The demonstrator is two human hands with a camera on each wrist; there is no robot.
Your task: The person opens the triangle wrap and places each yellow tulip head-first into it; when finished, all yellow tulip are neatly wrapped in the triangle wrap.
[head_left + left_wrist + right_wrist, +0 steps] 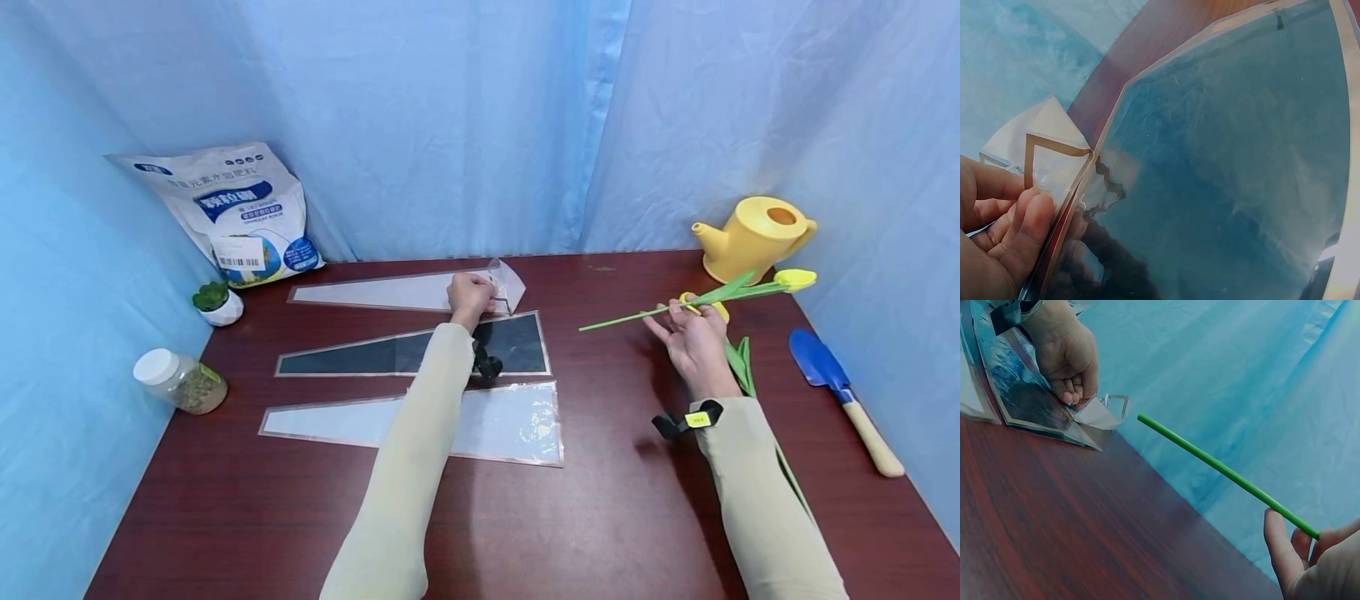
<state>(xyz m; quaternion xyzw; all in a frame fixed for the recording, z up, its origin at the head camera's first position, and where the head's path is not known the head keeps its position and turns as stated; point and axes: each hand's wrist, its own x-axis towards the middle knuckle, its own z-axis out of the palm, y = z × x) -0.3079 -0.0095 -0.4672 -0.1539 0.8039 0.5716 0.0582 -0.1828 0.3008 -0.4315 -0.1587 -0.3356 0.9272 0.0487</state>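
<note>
My left hand (471,295) pinches the wide end of the farthest flower sleeve (375,292), a long tapering white one with a clear side. In the left wrist view, thumb and fingertips hold its gold-edged film (1044,150), which stands lifted and bent. My right hand (696,346) holds a yellow tulip (795,280) by its green stem (1210,461), raised above the table. The bare stem end points left, towards the sleeves. Below the left wrist lies a black sleeve (352,360), and nearer to me another white sleeve (510,425).
More tulip leaves (741,365) lie under my right arm. At right are a yellow watering can (742,242) and a blue trowel (821,358). On the left stand a fertiliser bag (240,217), a small potted succulent (222,308) and a white-lidded jar (191,387).
</note>
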